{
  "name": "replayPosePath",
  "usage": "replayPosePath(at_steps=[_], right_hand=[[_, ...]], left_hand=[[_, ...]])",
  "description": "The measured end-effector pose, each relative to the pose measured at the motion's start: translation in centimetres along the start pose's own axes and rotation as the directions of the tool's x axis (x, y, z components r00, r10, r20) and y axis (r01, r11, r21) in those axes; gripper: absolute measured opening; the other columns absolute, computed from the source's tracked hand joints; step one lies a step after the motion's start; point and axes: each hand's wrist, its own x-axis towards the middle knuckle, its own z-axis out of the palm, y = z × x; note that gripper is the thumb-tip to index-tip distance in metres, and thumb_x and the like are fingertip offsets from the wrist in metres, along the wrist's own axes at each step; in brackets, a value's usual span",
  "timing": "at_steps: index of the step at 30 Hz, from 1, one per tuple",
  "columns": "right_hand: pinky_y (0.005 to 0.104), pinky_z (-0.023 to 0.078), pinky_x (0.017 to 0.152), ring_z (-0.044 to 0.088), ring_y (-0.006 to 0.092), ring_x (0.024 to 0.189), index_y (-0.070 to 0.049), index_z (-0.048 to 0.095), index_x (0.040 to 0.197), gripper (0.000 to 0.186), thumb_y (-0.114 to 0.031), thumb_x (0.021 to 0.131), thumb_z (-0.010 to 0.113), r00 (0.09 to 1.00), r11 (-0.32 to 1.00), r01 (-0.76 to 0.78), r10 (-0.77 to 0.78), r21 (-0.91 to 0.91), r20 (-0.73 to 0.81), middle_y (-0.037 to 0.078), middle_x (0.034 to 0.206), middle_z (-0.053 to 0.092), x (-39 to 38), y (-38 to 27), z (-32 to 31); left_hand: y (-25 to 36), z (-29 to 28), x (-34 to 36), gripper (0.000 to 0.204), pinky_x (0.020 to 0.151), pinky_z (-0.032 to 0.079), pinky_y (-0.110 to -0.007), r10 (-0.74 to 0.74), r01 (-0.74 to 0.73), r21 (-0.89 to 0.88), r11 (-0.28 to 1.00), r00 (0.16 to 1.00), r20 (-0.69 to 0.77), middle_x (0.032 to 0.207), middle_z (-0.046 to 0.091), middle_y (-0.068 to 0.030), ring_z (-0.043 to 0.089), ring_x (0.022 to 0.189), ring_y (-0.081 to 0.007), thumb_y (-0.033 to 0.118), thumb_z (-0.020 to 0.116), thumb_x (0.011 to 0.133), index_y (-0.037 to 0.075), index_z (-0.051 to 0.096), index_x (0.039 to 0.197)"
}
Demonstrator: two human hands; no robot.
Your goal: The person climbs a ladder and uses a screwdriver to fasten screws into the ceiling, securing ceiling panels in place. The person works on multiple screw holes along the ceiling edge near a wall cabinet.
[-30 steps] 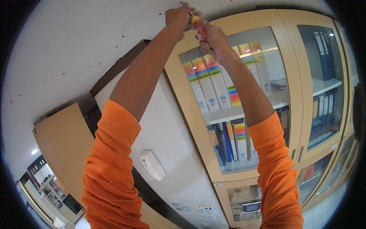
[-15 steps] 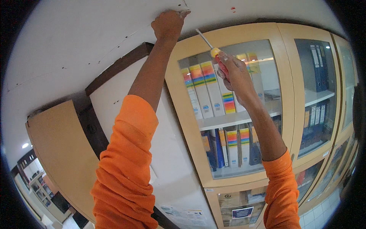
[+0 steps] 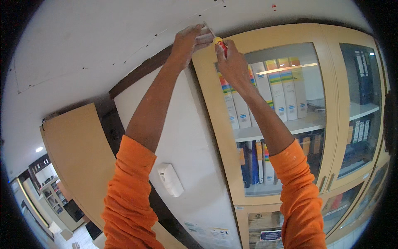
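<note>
In my right hand [image 3: 233,62] is a screwdriver [image 3: 218,40] with a red and yellow handle, the fist wrapped around the grip. Its thin metal shaft slants up and left toward the white ceiling panel [image 3: 103,37]. My left hand [image 3: 188,43] is raised close to the shaft's tip, fingers stretched out and a little apart beside it. Whether they touch the shaft is too small to tell. Dark screw dots and a thin seam line run across the panel near both hands.
A tall wooden cabinet [image 3: 226,149] with glass doors holds several binders just behind my right arm. A white wall-mounted device [image 3: 170,179] sits beside my left sleeve. At left stands a tan wooden panel [image 3: 78,153]; a dark beam [image 3: 141,72] borders the ceiling.
My right hand has moved up and left, bringing the screwdriver to my left hand. The left hand's fingers have unfolded from a closed shape. The view has shifted, uncovering the white wall device.
</note>
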Motion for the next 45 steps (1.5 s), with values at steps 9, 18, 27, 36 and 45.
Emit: replayPosePath(at_steps=[9, 18, 27, 36, 45], right_hand=[[0.0521, 0.055, 0.078, 0.071, 0.0440, 0.089, -0.001, 0.056, 0.127, 0.039, -0.033, 0.106, 0.053, 0.997, 1.000, 0.000, 0.001, 0.010, -0.076, 0.025, 0.094, 0.071, 0.4, -1.1, 3.5], [0.0578, 0.055, 0.072, 0.070, 0.0479, 0.085, 0.002, 0.058, 0.112, 0.033, -0.029, 0.102, 0.056, 0.987, 0.996, 0.025, -0.037, -0.081, -0.158, 0.027, 0.085, 0.070, 0.3, -2.2, 3.6], [0.0497, 0.054, 0.067, 0.069, 0.0406, 0.073, 0.001, 0.066, 0.105, 0.039, -0.033, 0.107, 0.048, 0.983, 0.993, 0.019, -0.039, -0.114, -0.177, 0.023, 0.079, 0.069, 1.7, -2.6, 4.2], [0.0380, 0.047, 0.051, 0.059, 0.0252, 0.055, -0.008, 0.062, 0.105, 0.034, -0.039, 0.108, 0.048, 0.761, 0.152, -0.647, 0.196, 0.747, 0.619, 0.012, 0.076, 0.065, 2.0, -1.5, 1.4], [0.0537, 0.053, 0.080, 0.070, 0.0450, 0.087, -0.002, 0.062, 0.124, 0.040, -0.035, 0.106, 0.047, 0.992, 0.999, -0.045, 0.048, 0.024, -0.120, 0.026, 0.094, 0.072, 1.1, -5.1, 4.3]], left_hand=[[-0.2, 0.5, 2.1, 0.033, 0.082, 0.063, -0.039, 0.154, -0.121, 0.211, 0.970, 0.977, -0.145, 0.111, 0.074, -0.0138, 0.072, 0.095, -0.0255, 0.013, 0.062, 0.098, 0.000, 0.062, 0.128], [0.7, 1.4, 1.9, 0.022, 0.076, 0.060, -0.030, 0.119, -0.086, 0.153, 0.985, 0.969, -0.217, 0.101, 0.075, -0.0114, 0.068, 0.085, -0.0166, 0.013, 0.064, 0.098, -0.003, 0.073, 0.111], [-0.3, 2.3, 1.3, 0.034, 0.088, 0.059, -0.035, -0.053, 0.054, -0.094, 0.994, 0.998, 0.012, 0.123, 0.071, -0.0147, 0.071, 0.101, -0.0221, 0.019, 0.049, 0.106, 0.000, 0.062, 0.131], [1.0, 2.8, 2.1, 0.025, 0.073, 0.060, -0.035, -0.071, 0.107, 0.159, 0.981, 0.974, -0.216, 0.100, 0.075, -0.0132, 0.073, 0.085, -0.0247, 0.012, 0.054, 0.099, 0.000, 0.072, 0.112], [1.2, 1.7, 3.1, 0.024, 0.073, 0.060, -0.037, -0.125, 0.183, 0.171, 0.968, 0.945, -0.302, 0.096, 0.073, -0.0122, 0.071, 0.081, -0.0212, 0.018, 0.058, 0.100, 0.000, 0.072, 0.108]])
